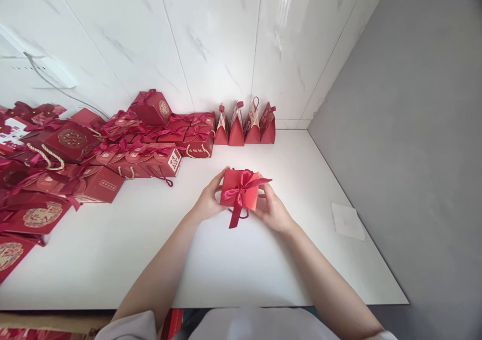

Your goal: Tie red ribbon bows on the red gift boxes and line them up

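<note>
A small red gift box (pixel 250 199) with a dark red satin ribbon bow (pixel 241 193) on its top is between my two hands, over the middle of the white table. My left hand (pixel 209 198) grips the box's left side, and my right hand (pixel 274 209) grips its right side. One ribbon tail hangs toward me, and another points right. A thin red cord loop (pixel 244 215) shows under the near edge. The undersides of the box and some fingertips are hidden.
Many red gift boxes (pixel 98 184) with ribbons and cord handles crowd the table's left side. Several triangular red boxes (pixel 237 131) stand by the tiled wall. A white paper square (pixel 347 221) lies on the right, near a grey wall (pixel 414 129). A cable (pixel 64 93) runs at upper left.
</note>
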{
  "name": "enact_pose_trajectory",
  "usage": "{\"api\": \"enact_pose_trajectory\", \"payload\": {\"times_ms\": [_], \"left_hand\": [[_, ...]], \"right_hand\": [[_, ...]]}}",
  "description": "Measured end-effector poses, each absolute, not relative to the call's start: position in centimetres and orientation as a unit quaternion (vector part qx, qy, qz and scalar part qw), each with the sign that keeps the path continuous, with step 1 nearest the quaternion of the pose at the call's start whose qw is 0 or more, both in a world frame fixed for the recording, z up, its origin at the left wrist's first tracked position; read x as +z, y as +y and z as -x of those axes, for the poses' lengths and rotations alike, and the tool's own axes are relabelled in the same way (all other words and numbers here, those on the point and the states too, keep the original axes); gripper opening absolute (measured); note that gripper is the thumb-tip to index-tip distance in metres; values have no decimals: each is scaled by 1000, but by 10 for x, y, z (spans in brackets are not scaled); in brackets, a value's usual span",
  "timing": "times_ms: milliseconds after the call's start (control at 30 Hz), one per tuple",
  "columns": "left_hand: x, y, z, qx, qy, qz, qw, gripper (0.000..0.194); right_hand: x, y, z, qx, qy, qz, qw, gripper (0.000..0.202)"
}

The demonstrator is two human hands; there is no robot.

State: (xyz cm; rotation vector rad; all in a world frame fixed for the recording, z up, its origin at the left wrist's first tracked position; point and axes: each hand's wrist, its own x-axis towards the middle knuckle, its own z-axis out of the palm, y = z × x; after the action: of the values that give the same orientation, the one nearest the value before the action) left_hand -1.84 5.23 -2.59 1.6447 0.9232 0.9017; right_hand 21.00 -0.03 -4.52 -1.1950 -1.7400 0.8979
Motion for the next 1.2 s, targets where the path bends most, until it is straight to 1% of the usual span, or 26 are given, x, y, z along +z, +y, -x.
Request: {"api": "enact_pose_trajectory", "payload": {"times_ms": [100,233,333,467,567,700,800,933,1033,1200], "left_hand": [[-38,57,18,374,367,-686,505,98],[-53,69,20,401,371,-669,504,77],[-57,76,21,407,377,-666,499,66],[-55,77,22,414,368,-665,501,60],[-52,75,24,410,367,-665,506,62],[-51,74,27,395,334,-641,567,70],[-54,75,28,395,314,-619,602,78],[-57,72,27,407,287,-597,629,81],[-55,67,23,422,282,-582,636,81],[-50,60,18,422,315,-575,626,90]], "right_hand": [[-53,12,-210,410,-666,452,429,76],[-63,28,-211,453,-612,466,450,81],[-68,33,-211,439,-605,466,473,80],[-68,33,-210,414,-617,454,491,73],[-68,32,-209,424,-612,441,502,70],[-70,33,-206,440,-598,435,509,74],[-74,34,-205,429,-595,425,530,77],[-78,34,-205,418,-598,407,550,76],[-77,31,-204,423,-601,397,550,77],[-71,24,-204,427,-609,397,539,71]]}}
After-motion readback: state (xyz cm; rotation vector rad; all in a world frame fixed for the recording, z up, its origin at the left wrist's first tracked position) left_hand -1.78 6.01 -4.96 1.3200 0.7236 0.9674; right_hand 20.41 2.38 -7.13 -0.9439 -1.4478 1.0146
